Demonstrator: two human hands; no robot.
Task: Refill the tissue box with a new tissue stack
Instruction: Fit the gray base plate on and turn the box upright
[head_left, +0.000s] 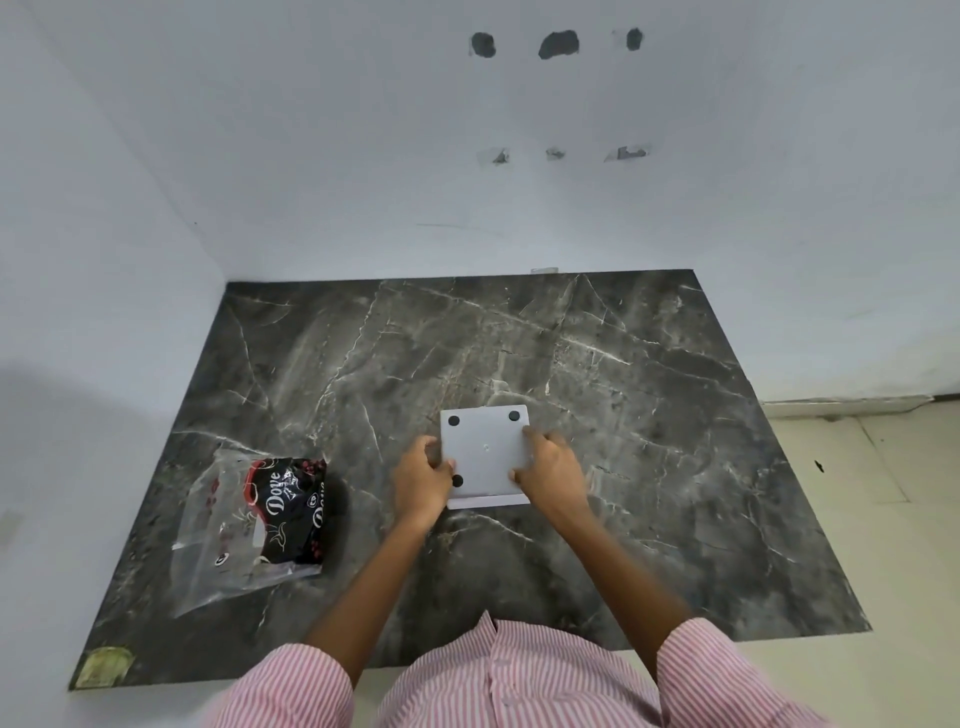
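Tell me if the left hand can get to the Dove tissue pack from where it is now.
Probably yes. The Dove tissue pack lies on the marble table to the left of the left hand, with bare surface between them. That hand would first have to let go of the grey tissue box.

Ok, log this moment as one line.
tissue box upside down | left hand, right hand grip sides | tissue pack unopened

Tissue box (485, 452): fourth black foot hidden under right hand (551, 467) | box's far side out of sight | tissue pack (291, 512): small print too fine to read | striped shirt (519, 680): cut off by bottom edge
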